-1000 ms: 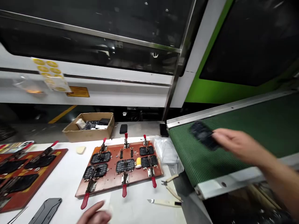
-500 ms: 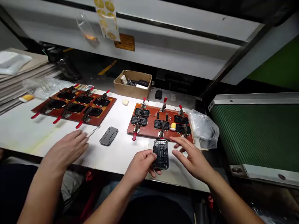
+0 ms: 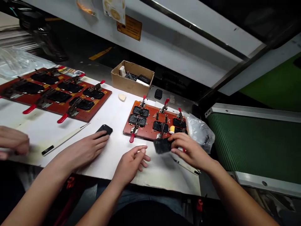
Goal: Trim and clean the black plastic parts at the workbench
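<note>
My right hand (image 3: 189, 150) pinches a black plastic cover (image 3: 162, 146) by its right edge, tilted and blurred just above the white worktop, in front of the right fixture board (image 3: 150, 131). My left hand (image 3: 132, 163) is held to the left of that cover, fingers loosely apart and nothing in them. On the right board, several ribbed black covers (image 3: 138, 121) lie under red-handled toggle clamps (image 3: 132, 137). A white pen-like tool (image 3: 188, 168) rests beneath my right hand. One yellow-and-white piece (image 3: 172, 129) sits on the board by my fingertips.
A co-worker's hand (image 3: 88, 147) touches another black cover (image 3: 105, 129); their other hand (image 3: 11, 141) is at far left, beyond a white tool (image 3: 66, 139). Also here: a second clamp board (image 3: 89, 117), a cardboard box (image 3: 128, 84), a plastic bag (image 3: 202, 130) and a green conveyor (image 3: 256, 144).
The black cover has passed from my left hand to my right, which has moved it toward the board. The co-worker has put down the tool and reached onto the other cover. The view has turned.
</note>
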Action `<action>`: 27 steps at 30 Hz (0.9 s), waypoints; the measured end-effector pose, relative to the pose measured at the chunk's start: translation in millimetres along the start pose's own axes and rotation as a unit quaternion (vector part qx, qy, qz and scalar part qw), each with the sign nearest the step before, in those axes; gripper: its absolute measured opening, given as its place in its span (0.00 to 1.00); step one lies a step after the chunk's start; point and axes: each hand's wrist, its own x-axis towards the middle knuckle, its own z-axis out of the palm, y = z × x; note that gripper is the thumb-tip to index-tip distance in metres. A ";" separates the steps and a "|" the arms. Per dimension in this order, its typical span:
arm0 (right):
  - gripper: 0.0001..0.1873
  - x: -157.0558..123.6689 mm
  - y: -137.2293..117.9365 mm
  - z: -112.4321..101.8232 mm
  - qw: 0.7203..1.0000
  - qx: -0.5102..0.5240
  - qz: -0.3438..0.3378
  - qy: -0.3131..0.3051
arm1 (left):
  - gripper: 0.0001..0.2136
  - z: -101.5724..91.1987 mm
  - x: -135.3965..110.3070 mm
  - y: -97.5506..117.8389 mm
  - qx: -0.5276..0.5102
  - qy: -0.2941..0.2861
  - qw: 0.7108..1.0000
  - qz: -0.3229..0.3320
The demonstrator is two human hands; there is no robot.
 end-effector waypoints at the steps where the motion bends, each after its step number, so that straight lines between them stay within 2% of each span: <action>1: 0.07 3.7 13.1 -4.9 0.998 -0.012 0.043 0.035 | 0.24 -3.4 3.4 -8.7 0.033 0.028 0.999 0.015; 3: 0.07 15.2 43.6 -11.3 0.984 -0.053 0.140 0.099 | 0.20 -8.5 8.5 -24.2 0.090 0.059 0.993 0.043; 5: 0.06 32.2 73.9 -11.1 0.966 -0.091 0.203 0.128 | 0.15 -10.8 10.6 -34.2 0.121 0.063 0.989 0.065; 7: 0.05 52.7 98.6 -3.8 0.961 -0.106 0.216 0.136 | 0.12 -11.2 10.3 -38.2 0.150 0.061 0.984 0.082; 10: 0.03 82.2 121.2 13.9 0.966 -0.108 0.197 0.129 | 0.11 -11.7 8.7 -38.9 0.175 0.058 0.978 0.101; 13: 0.02 101.7 131.2 29.4 0.971 -0.110 0.175 0.119 | 0.11 -13.6 9.0 -40.2 0.191 0.058 0.971 0.130; 17: 0.01 110.6 137.3 40.1 0.977 -0.115 0.153 0.096 | 0.10 -14.8 11.5 -45.0 0.206 0.069 0.962 0.166; 22: 0.02 112.0 142.0 45.6 0.980 -0.115 0.145 0.075 | 0.09 -14.4 12.3 -50.6 0.221 0.080 0.953 0.190; 27: 0.01 114.1 142.4 42.3 0.980 -0.113 0.153 0.063 | 0.08 -15.6 11.5 -50.2 0.232 0.081 0.948 0.204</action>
